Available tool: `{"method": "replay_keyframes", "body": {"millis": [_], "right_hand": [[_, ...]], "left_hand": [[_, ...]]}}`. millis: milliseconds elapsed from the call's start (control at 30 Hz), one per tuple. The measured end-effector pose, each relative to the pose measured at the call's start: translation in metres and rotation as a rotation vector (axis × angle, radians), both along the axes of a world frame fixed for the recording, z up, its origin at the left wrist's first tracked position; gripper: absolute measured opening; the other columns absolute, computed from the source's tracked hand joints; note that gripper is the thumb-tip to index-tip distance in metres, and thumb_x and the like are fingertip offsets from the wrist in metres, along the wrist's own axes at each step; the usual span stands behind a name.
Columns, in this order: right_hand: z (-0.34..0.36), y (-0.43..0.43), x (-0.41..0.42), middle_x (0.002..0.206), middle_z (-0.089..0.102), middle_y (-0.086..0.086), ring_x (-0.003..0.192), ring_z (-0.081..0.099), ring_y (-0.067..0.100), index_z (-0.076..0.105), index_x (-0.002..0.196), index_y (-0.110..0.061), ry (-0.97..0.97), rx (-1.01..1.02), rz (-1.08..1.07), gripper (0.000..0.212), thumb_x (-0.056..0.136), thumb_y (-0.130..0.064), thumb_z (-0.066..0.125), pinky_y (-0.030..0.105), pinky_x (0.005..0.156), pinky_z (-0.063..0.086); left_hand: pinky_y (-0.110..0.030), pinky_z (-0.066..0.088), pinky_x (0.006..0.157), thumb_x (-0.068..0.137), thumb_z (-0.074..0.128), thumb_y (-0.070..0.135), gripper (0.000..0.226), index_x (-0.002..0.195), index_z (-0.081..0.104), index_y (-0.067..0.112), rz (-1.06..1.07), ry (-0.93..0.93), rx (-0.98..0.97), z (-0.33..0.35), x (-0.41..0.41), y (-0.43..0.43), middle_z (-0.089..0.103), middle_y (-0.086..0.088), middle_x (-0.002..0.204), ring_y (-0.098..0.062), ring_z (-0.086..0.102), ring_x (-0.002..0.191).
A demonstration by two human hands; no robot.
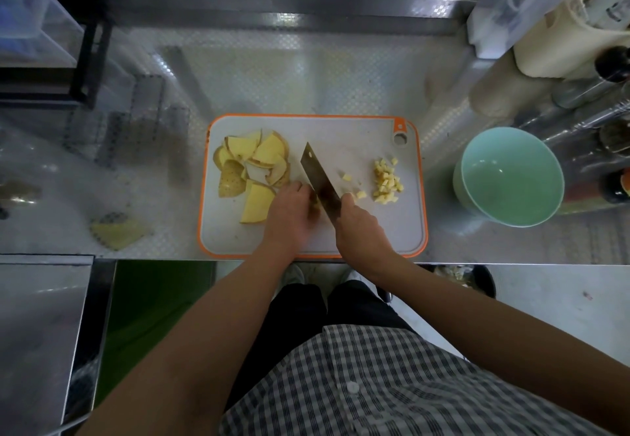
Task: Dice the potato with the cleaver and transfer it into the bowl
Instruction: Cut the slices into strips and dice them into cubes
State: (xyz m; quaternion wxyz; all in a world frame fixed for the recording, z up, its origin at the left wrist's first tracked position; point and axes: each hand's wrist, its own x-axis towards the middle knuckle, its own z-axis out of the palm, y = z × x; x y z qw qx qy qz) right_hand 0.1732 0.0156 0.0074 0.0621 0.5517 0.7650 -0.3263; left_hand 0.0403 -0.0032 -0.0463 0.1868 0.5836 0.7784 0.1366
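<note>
On the grey orange-rimmed cutting board, left hand pins yellow potato piece beside steel cleaver gripped by right hand; a slip could cut knuckles.

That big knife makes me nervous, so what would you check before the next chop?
1. Grip: the right hand holds the cleaver by its handle: ok.
2. Fingers of the left hand clear of the blade: cannot tell, they are right beside it and blurred.
3. Piece being cut held steady: cannot tell, hidden under that hand.
4. The cutting board lies flat on the counter: ok.
5. The bowl is empty, right of the board: ok.
</note>
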Motion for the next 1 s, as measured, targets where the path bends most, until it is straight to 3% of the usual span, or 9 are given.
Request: {"method": "replay_keyframes", "body": {"millis": [167, 300, 400, 633, 1000], "right_hand": [[-0.007, -0.003, -0.005, 0.095, 0.06, 0.016, 0.086, 0.06, 0.04, 0.035, 0.105, -0.01, -0.011, 0.001, -0.015, 0.015, 0.093, -0.002, 0.04, 0.042, 0.067, 0.044], [-0.004, 0.003, 0.003, 0.091, 0.061, 0.017, 0.081, 0.06, 0.04, 0.036, 0.104, -0.011, 0.03, -0.016, -0.04, 0.01, 0.095, -0.007, 0.041, 0.05, 0.07, 0.051], [0.002, 0.002, 0.009, 0.086, 0.061, 0.016, 0.077, 0.059, 0.039, 0.036, 0.1, -0.011, 0.049, 0.007, -0.004, 0.008, 0.095, -0.009, 0.041, 0.049, 0.068, 0.05], [-0.003, -0.009, 0.009, 0.09, 0.062, 0.014, 0.079, 0.062, 0.035, 0.037, 0.112, -0.01, -0.002, 0.001, 0.02, 0.018, 0.095, -0.007, 0.041, 0.05, 0.073, 0.054], [-0.012, -0.009, 0.004, 0.09, 0.06, 0.014, 0.083, 0.06, 0.037, 0.037, 0.11, -0.01, 0.003, 0.007, 0.003, 0.015, 0.096, -0.008, 0.042, 0.044, 0.068, 0.048]], "left_hand": [[-0.032, 0.036, 0.066, 0.082, 0.065, 0.02, 0.015, 0.091, 0.061, 0.009, -0.011, 0.012, 0.023, -0.001, 0.0, -0.002, 0.059, -0.011, 0.09, -0.028, 0.053, 0.085], [-0.035, 0.039, 0.069, 0.078, 0.066, 0.014, 0.016, 0.092, 0.06, 0.008, 0.007, -0.035, 0.018, 0.003, -0.001, -0.006, 0.059, -0.012, 0.091, -0.029, 0.054, 0.086], [-0.039, 0.039, 0.063, 0.072, 0.066, 0.007, 0.012, 0.082, 0.06, 0.005, 0.018, -0.034, 0.019, 0.003, -0.002, -0.01, 0.057, -0.015, 0.082, -0.034, 0.054, 0.077], [-0.032, 0.033, 0.061, 0.075, 0.062, 0.006, 0.001, 0.075, 0.062, 0.006, 0.034, -0.022, 0.039, 0.001, -0.001, -0.009, 0.057, -0.013, 0.077, -0.03, 0.054, 0.073], [-0.035, 0.037, 0.059, 0.079, 0.066, 0.013, 0.006, 0.079, 0.065, 0.007, 0.014, -0.014, 0.062, 0.002, -0.001, -0.01, 0.057, -0.011, 0.077, -0.03, 0.054, 0.073]]}}
